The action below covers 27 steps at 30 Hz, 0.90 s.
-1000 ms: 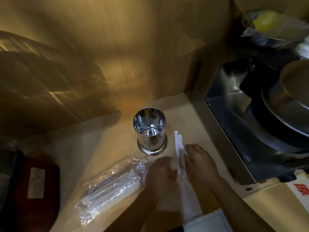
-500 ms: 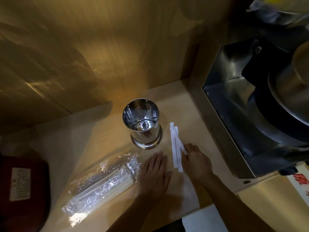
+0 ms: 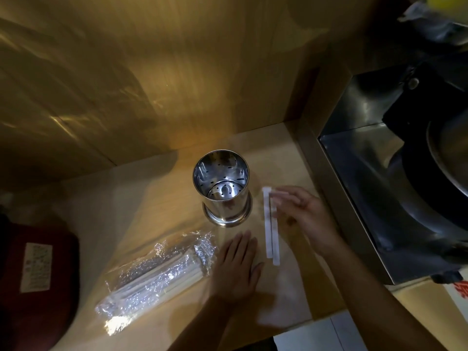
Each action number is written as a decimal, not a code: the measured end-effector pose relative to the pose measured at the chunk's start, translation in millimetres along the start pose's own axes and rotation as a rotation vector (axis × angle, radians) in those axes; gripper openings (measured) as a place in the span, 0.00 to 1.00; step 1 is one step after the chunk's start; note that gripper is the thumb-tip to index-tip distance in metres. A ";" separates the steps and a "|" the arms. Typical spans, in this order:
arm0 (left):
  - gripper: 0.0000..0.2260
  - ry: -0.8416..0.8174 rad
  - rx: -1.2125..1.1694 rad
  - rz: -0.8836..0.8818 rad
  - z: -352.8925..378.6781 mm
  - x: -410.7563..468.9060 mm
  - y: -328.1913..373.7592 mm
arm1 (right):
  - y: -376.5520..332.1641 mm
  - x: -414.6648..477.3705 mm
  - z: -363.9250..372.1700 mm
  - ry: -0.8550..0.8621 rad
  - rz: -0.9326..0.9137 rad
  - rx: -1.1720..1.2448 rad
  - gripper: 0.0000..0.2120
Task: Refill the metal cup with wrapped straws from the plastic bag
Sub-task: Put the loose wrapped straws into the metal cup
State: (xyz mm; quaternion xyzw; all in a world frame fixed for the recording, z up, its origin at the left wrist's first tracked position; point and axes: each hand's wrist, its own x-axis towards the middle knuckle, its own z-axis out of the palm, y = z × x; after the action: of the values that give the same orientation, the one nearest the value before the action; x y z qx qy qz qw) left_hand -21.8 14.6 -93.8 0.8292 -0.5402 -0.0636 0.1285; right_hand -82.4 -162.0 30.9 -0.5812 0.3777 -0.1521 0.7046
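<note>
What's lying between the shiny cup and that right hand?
Two wrapped straws lie side by side on the counter between the metal cup and the right hand, seen from the head view.

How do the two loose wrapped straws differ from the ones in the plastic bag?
The two loose straws lie bare on the counter right of the metal cup, by the right hand; the bagged straws are a thick bundle inside crinkled plastic, left of the left hand. Both are white-wrapped and lying flat.

We see a wood table (image 3: 141, 214), wood wall (image 3: 177, 72), red box (image 3: 38, 274) with white label far left, steel bin (image 3: 359, 173) right.
</note>
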 end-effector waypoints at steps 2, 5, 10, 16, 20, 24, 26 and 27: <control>0.22 -0.006 0.004 0.006 0.3 0.2 0.3 | -13.9 2.2 -0.1 0.085 -0.157 -0.071 0.07; 0.22 -0.017 0.014 0.004 -0.9 -0.3 0.1 | -28.4 4.9 -0.1 0.239 -0.373 -0.301 0.12; 0.22 -0.009 0.007 -0.006 -1.4 0.1 1.3 | -51.3 5.3 7.6 0.311 -0.621 -0.396 0.13; 0.21 0.004 -0.012 -0.016 -3.0 -2.1 2.5 | -72.0 -0.6 36.9 0.211 -0.719 -0.381 0.10; 0.20 0.036 -0.042 -0.019 -3.9 -0.5 4.2 | -66.7 10.1 51.4 0.047 -0.571 -0.687 0.13; 0.20 0.035 -0.050 -0.025 -4.9 0.4 4.2 | -55.0 18.6 56.8 0.020 -0.553 -0.823 0.12; 0.21 0.035 -0.055 -0.025 -4.8 1.2 4.2 | -51.2 20.6 55.8 0.016 -0.535 -0.763 0.10; 0.21 0.040 -0.057 -0.024 -4.5 1.3 3.8 | -50.6 21.1 55.2 0.016 -0.533 -0.734 0.09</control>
State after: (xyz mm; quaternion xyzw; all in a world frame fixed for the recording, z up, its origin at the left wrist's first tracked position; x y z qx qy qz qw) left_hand -23.5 12.6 -88.4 0.8329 -0.5254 -0.0641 0.1619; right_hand -17.8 -151.0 72.8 -0.8682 0.2492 -0.1890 0.3851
